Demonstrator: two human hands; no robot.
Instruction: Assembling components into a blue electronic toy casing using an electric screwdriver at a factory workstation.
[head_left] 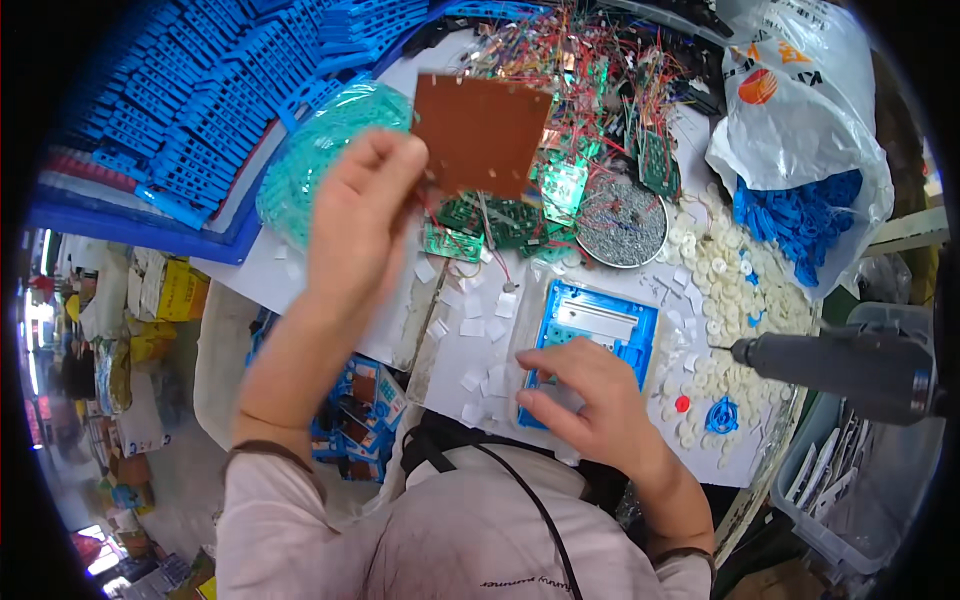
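My left hand [365, 215] is raised above the table's left half. Its thumb and fingers pinch the lower left edge of a flat brown square panel [480, 135], held tilted with its plain face showing. Lower down, my right hand [595, 405] lies over a blue plastic housing [645, 330], its thumb and forefinger spread apart at the left edge. Inside the housing show a pale strip and some light green parts. Part of it is hidden under my right hand. Whether my fingertips press on the housing I cannot tell.
Green circuit boards [565, 185] with tangled wires lie behind, next to a round dish of screws [622, 225]. White discs [715, 270] cover the right side. A power screwdriver [840, 370] juts in there. Blue parts [180, 120] are stacked far left beside a green bag [325, 150].
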